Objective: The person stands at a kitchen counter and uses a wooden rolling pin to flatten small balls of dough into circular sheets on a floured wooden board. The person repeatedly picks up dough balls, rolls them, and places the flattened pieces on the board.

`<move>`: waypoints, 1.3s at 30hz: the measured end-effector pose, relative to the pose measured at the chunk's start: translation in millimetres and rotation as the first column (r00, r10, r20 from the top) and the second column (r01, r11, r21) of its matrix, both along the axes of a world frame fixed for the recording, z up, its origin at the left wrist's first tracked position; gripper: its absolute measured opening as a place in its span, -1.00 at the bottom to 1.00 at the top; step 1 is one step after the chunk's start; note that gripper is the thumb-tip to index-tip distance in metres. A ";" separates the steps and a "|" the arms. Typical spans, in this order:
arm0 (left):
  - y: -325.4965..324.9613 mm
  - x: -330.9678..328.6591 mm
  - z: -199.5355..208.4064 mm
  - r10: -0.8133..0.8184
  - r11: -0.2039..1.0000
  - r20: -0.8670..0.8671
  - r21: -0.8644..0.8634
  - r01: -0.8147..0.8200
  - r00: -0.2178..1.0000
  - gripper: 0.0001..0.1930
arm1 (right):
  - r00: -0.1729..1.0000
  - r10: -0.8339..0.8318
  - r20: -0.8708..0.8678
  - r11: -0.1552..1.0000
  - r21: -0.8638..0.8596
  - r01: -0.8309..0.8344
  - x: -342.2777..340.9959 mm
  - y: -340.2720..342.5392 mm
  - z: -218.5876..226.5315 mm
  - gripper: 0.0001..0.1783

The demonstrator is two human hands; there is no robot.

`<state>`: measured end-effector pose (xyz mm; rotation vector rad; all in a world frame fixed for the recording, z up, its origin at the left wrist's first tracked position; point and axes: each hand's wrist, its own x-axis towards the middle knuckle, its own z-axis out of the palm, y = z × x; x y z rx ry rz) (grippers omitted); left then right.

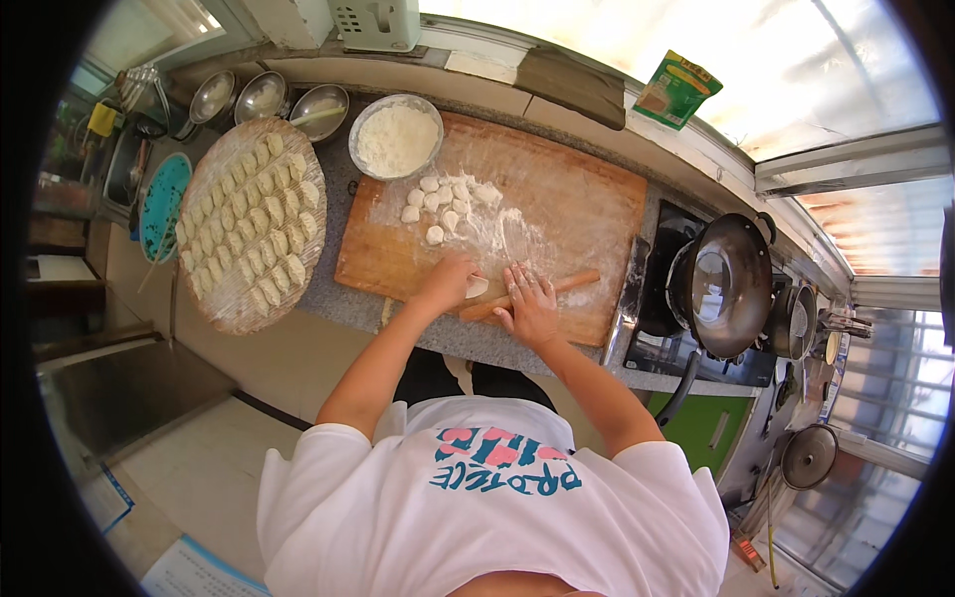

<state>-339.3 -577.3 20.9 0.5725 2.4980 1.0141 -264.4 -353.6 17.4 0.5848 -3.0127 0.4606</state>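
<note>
Left grip (pixel 451 282) holds dough disc (pixel 477 287); right grip (pixel 531 306) spread on rolling pin (pixel 577 281); shirt (pixel 492 502) lettered.

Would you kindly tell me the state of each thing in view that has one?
Left hand: holding dough circle
Right hand: open, resting on rolling pin
Dough pieces: loose, raw
Dumplings: in rows on round tray
Bowl: uncovered, flour inside
Board: floury
Wok: uncovered
Cabinet door: shut

White short-sleeved shirt (pixel 418 527): large teal-and-pink lettering (pixel 505 482) across chest, upside down from this angle. Green upright packet (pixel 678 92) on sill: pale print near top, too small to read. Blue-edged white sheet (pixel 194 574), lower left: print illegible.
</note>
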 end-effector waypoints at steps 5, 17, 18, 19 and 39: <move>5.8 -4.0 -12.6 0.015 0.999 -0.142 0.051 -0.008 0.990 -0.83 | 0.998 -0.037 -0.060 0.999 -0.043 0.034 -58.4 -14.7 -1.1 -0.15; 6.2 -1.5 -1.9 -0.134 0.991 -0.120 -0.001 0.135 0.984 -0.79 | 1.000 -0.005 -0.031 1.000 -0.004 0.004 -21.7 -7.5 -4.5 -0.13; 5.4 -2.4 -1.3 -0.045 0.999 -0.089 0.009 0.046 0.995 -0.79 | 0.999 -0.028 -0.038 0.999 -0.029 0.027 -38.7 -13.4 -3.8 -0.12; 6.7 -3.2 2.4 0.040 0.999 -0.058 0.020 -0.039 0.998 -0.80 | 0.997 -0.057 -0.045 0.997 -0.050 0.055 -57.3 -19.0 -1.5 -0.12; 6.4 1.8 11.2 0.003 0.998 -0.006 -0.068 -0.003 1.000 -0.82 | 1.000 -0.001 0.000 1.000 -0.026 0.001 -5.5 -4.1 -1.5 -0.16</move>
